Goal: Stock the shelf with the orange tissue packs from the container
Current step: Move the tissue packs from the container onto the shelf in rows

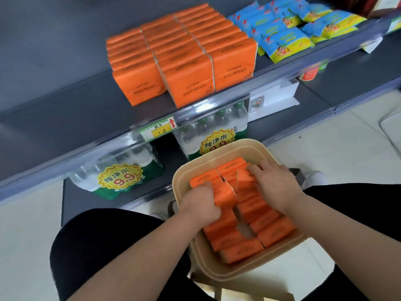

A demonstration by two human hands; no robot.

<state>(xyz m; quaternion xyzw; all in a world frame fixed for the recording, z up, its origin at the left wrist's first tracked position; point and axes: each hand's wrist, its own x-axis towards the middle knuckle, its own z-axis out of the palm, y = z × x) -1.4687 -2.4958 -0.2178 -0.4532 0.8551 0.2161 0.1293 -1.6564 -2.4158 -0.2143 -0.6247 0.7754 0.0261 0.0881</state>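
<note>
Nearest, the beige square plastic container (219,272) still holds many orange tissue packs (275,232); the left hand (200,206) is clamped on one, the right hand (274,182) lies flat on others. Beyond, the dark grey shelf (65,118) carries three rows of stocked orange packs (182,59), with room left

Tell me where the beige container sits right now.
Bottom centre, the beige container rests between the person's knees, just below the bottled water packs.
</note>
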